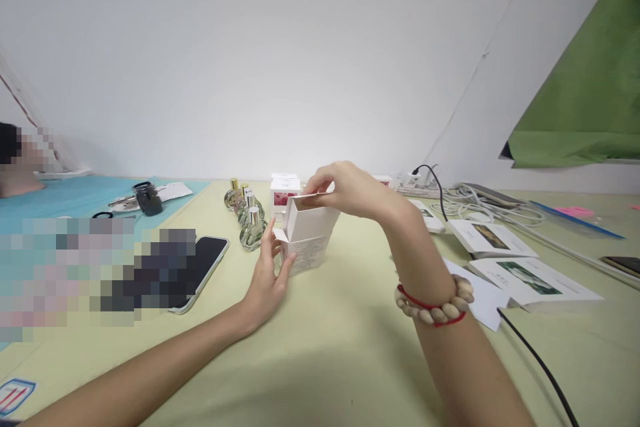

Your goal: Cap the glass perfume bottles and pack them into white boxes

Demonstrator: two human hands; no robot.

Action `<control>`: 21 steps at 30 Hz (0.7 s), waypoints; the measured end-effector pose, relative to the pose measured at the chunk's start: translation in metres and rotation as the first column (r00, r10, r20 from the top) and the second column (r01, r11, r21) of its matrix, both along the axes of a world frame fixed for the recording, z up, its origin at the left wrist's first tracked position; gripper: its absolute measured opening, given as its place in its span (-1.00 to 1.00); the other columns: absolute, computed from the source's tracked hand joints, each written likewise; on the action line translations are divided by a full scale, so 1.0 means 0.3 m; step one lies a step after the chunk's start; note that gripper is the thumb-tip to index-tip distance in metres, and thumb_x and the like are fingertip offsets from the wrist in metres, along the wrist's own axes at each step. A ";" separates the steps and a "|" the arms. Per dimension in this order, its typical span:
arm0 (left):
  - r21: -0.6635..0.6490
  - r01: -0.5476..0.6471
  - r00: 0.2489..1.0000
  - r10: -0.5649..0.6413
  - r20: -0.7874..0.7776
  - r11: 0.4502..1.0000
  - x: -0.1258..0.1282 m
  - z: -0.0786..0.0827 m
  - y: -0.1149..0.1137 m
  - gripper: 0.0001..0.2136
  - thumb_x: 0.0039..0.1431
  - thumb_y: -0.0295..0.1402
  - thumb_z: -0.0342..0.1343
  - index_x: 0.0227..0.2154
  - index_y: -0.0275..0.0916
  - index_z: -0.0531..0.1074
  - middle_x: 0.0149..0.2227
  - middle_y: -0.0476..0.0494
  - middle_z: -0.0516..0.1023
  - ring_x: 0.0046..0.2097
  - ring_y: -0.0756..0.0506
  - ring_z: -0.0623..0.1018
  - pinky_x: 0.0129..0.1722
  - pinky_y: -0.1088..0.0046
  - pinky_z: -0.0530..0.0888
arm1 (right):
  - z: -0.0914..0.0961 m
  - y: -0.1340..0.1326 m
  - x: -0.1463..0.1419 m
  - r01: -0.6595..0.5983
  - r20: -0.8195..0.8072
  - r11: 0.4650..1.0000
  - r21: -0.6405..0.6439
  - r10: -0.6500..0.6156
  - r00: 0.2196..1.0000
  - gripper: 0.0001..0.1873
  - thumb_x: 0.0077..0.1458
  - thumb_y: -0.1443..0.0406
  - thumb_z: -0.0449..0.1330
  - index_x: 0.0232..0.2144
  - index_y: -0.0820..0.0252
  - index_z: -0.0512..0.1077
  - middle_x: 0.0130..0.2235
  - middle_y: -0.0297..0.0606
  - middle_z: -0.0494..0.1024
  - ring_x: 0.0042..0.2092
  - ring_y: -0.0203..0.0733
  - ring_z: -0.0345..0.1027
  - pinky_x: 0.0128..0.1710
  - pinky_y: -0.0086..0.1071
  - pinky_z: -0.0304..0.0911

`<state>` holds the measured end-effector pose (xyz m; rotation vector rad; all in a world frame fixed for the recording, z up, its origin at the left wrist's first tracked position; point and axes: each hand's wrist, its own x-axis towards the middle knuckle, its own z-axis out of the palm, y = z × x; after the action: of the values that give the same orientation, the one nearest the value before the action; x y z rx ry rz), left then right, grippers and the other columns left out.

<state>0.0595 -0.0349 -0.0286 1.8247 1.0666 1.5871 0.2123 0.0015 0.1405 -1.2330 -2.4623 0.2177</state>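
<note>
A small white carton [306, 250] with printed text stands upright on the table, its top open. A plain white inner sleeve [313, 220] sticks up out of it, and its top edge shows a brownish inside. My left hand [270, 277] grips the carton low on its left side, thumb in front and fingers behind. From above, my right hand [345, 190] pinches the sleeve's upper edge; some of its fingertips are hidden behind the sleeve. Just left of the carton stands a row of several round glass perfume bottles [253, 230] with gold and silver caps.
Behind the carton is a white box with a red picture [285, 195]. A phone [205, 270] lies at left, near a dark jar [148, 199] on blue cloth. Flat printed cartons [540, 279], white cables [475, 203] and a black cable [540, 363] lie at right. Another person is at far left.
</note>
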 end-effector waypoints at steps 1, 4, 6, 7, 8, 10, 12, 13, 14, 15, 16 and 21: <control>0.006 0.001 1.000 -0.001 -0.007 1.000 0.000 0.001 -0.001 -0.39 0.17 -0.29 -0.07 0.18 -0.08 -0.29 -0.07 -0.18 0.28 -0.06 -0.04 0.36 0.02 0.25 0.27 | -0.006 0.003 -0.003 -0.010 0.009 1.000 -0.005 0.010 1.000 -0.73 -0.07 0.11 0.14 -0.39 0.13 0.49 -0.32 -0.28 0.48 -0.34 -0.33 0.26 -0.43 -0.51 0.06; 0.014 0.015 0.999 -0.014 -0.045 1.000 0.000 0.005 -0.005 -0.39 0.17 -0.30 -0.07 0.18 -0.06 -0.30 -0.07 -0.17 0.29 -0.06 -0.05 0.37 -0.01 0.28 0.29 | -0.022 0.015 -0.009 -0.056 0.046 0.998 -0.040 0.057 0.997 -0.78 -0.10 0.16 0.16 -0.40 0.12 0.49 -0.35 -0.31 0.48 -0.37 -0.36 0.26 -0.46 -0.53 0.05; 0.011 0.027 0.998 -0.026 -0.063 1.000 -0.002 0.005 -0.008 -0.39 0.18 -0.30 -0.08 0.19 -0.05 -0.30 -0.06 -0.17 0.28 -0.06 -0.05 0.37 -0.01 0.28 0.29 | -0.028 0.020 -0.009 -0.063 0.063 0.996 -0.062 0.067 0.996 -0.79 -0.13 0.19 0.18 -0.40 0.12 0.48 -0.36 -0.33 0.48 -0.39 -0.37 0.26 -0.48 -0.54 0.04; 0.009 0.032 0.997 -0.031 -0.064 0.999 -0.004 0.005 -0.008 -0.39 0.18 -0.30 -0.08 0.19 -0.04 -0.30 -0.04 -0.17 0.27 -0.05 -0.05 0.36 0.00 0.28 0.29 | -0.027 0.019 -0.007 -0.060 0.066 0.996 -0.073 0.065 0.996 -0.79 -0.15 0.20 0.19 -0.39 0.13 0.48 -0.37 -0.33 0.48 -0.39 -0.38 0.26 -0.49 -0.54 0.04; 0.007 0.034 0.998 -0.033 -0.061 0.999 -0.005 0.004 -0.008 -0.40 0.18 -0.30 -0.08 0.19 -0.04 -0.29 -0.04 -0.17 0.26 -0.04 -0.05 0.35 0.00 0.27 0.28 | -0.025 0.017 -0.006 -0.058 0.064 0.995 -0.082 0.064 0.996 -0.78 -0.16 0.20 0.20 -0.39 0.13 0.48 -0.36 -0.33 0.48 -0.40 -0.38 0.27 -0.49 -0.55 0.04; -0.001 0.034 0.998 -0.034 -0.052 0.999 -0.009 0.001 -0.006 -0.40 0.18 -0.30 -0.08 0.19 -0.05 -0.28 -0.04 -0.17 0.27 -0.03 -0.06 0.34 0.02 0.26 0.26 | -0.012 0.006 -0.001 -0.060 0.042 0.995 -0.084 0.064 0.997 -0.77 -0.16 0.19 0.19 -0.38 0.15 0.48 -0.35 -0.31 0.48 -0.39 -0.37 0.27 -0.49 -0.55 0.04; -0.009 0.028 0.999 -0.028 -0.042 1.000 -0.013 0.000 -0.002 -0.39 0.18 -0.30 -0.08 0.19 -0.06 -0.30 -0.07 -0.16 0.29 -0.05 -0.05 0.35 0.02 0.26 0.26 | 0.005 -0.010 0.004 -0.060 0.006 0.997 -0.055 0.060 0.998 -0.76 -0.14 0.19 0.17 -0.38 0.16 0.49 -0.34 -0.29 0.48 -0.38 -0.37 0.28 -0.47 -0.54 0.06; -0.013 0.028 0.999 -0.028 -0.039 1.000 -0.015 -0.001 0.001 -0.38 0.18 -0.30 -0.08 0.19 -0.06 -0.31 -0.08 -0.15 0.29 -0.06 -0.05 0.35 0.02 0.26 0.26 | 0.013 -0.017 0.006 -0.056 -0.012 0.998 -0.034 0.056 0.998 -0.77 -0.12 0.20 0.16 -0.38 0.17 0.49 -0.34 -0.28 0.48 -0.37 -0.36 0.28 -0.46 -0.54 0.07; -0.015 0.030 0.999 -0.031 -0.035 0.999 -0.016 -0.001 0.003 -0.38 0.18 -0.31 -0.08 0.20 -0.06 -0.32 -0.07 -0.16 0.29 -0.05 -0.05 0.35 0.02 0.25 0.26 | 0.019 -0.022 0.007 -0.050 -0.024 0.999 -0.015 0.050 0.998 -0.78 -0.11 0.21 0.15 -0.39 0.17 0.49 -0.34 -0.28 0.48 -0.37 -0.36 0.28 -0.45 -0.54 0.07; -0.017 0.035 0.999 -0.035 -0.032 0.999 -0.016 0.000 0.005 -0.38 0.18 -0.31 -0.09 0.20 -0.06 -0.34 -0.05 -0.17 0.28 -0.04 -0.05 0.34 0.02 0.25 0.26 | 0.023 -0.024 0.007 -0.044 -0.026 0.999 0.000 0.044 0.999 -0.79 -0.11 0.22 0.14 -0.39 0.17 0.49 -0.35 -0.28 0.48 -0.37 -0.36 0.28 -0.45 -0.53 0.06; -0.020 0.040 0.999 -0.041 -0.030 0.999 -0.017 0.000 0.006 -0.37 0.19 -0.31 -0.10 0.20 -0.06 -0.36 -0.03 -0.17 0.27 -0.03 -0.06 0.33 0.02 0.25 0.26 | 0.024 -0.024 0.006 -0.038 -0.020 0.999 0.011 0.038 0.999 -0.80 -0.11 0.23 0.14 -0.40 0.17 0.49 -0.36 -0.29 0.48 -0.38 -0.37 0.27 -0.46 -0.53 0.06; -0.027 0.054 0.998 -0.054 -0.021 0.998 -0.013 -0.002 0.013 -0.36 0.19 -0.32 -0.11 0.19 -0.05 -0.40 -0.01 -0.16 0.27 -0.02 -0.05 0.34 -0.02 0.29 0.29 | -0.009 0.006 -0.012 -0.020 0.074 1.000 -0.005 0.020 0.997 -0.85 -0.13 0.28 0.16 -0.45 0.17 0.49 -0.39 -0.32 0.48 -0.42 -0.40 0.26 -0.51 -0.53 0.00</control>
<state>0.0556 -0.0309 -0.0292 1.8417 1.0340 1.5190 0.2086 0.0033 0.1380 -1.2396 -2.5393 0.1864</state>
